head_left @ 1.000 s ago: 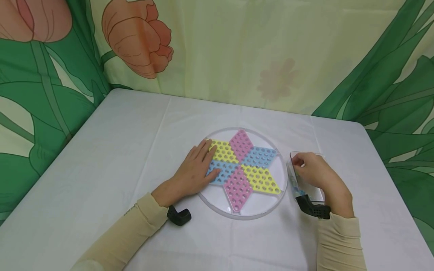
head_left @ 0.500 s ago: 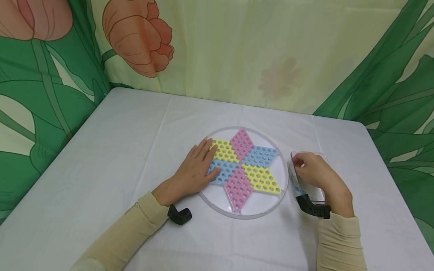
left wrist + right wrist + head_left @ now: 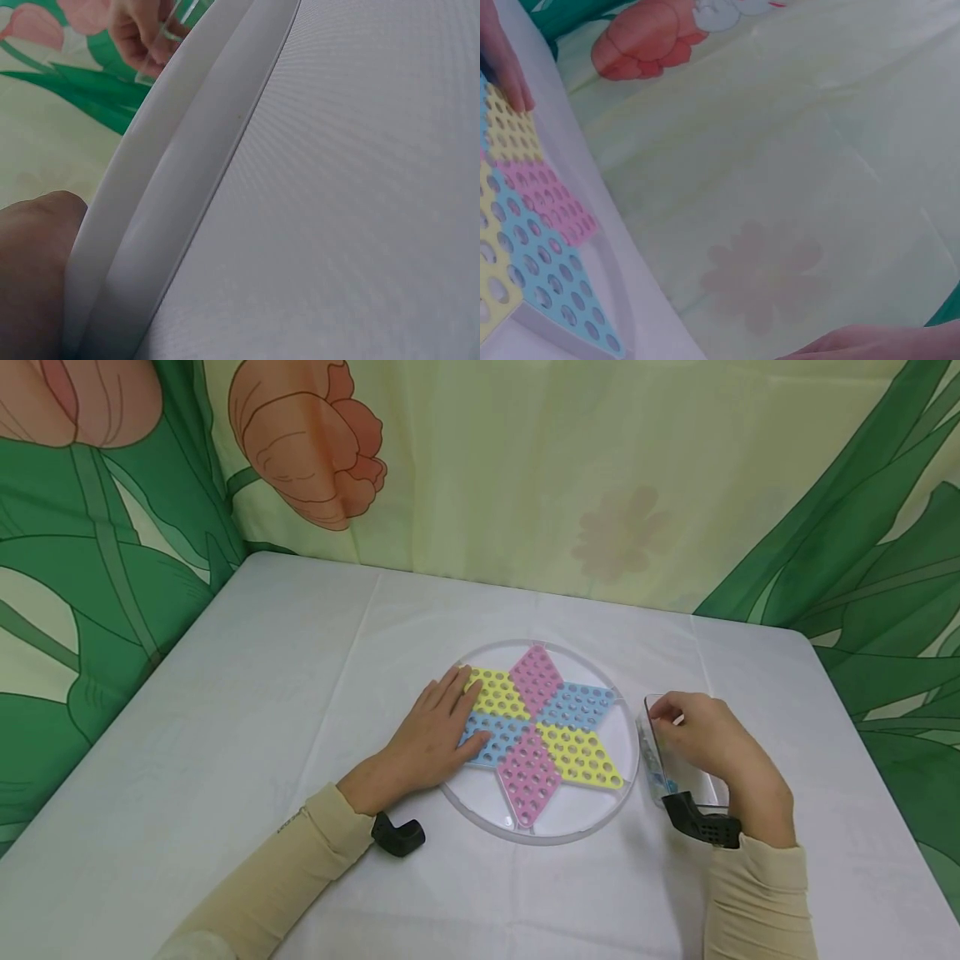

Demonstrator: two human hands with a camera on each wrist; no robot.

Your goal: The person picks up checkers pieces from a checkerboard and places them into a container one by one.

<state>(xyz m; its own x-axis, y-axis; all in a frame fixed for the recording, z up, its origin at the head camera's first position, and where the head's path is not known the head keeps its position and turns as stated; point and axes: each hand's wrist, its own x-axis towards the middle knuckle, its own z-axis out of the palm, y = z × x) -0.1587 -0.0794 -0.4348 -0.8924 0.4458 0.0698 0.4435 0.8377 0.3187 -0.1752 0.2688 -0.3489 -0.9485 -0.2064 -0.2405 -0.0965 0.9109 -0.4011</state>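
Observation:
A round Chinese checkers board (image 3: 528, 777) with a pink, yellow and blue six-pointed star lies flat on the table. My left hand (image 3: 427, 735) rests palm down on its left side, fingers straight over a yellow and a blue section. To the right of the board stands a clear plastic box (image 3: 654, 772) with small bluish pieces inside. My right hand (image 3: 705, 739) pinches the left edge of its clear lid (image 3: 690, 781), fingers curled; the fingertips are partly hidden. The left wrist view also catches the right hand (image 3: 139, 34) against clear plastic. The right wrist view shows the left hand (image 3: 506, 64) on the board.
A white cloth covers the table (image 3: 300, 635). Behind it hangs a curtain (image 3: 525, 468) printed with tulips and green leaves. Black cameras (image 3: 397, 837) are strapped to both wrists.
My right hand has shifted slightly to the right, and the lid's near edge with it. The left hand keeps its place on the board.

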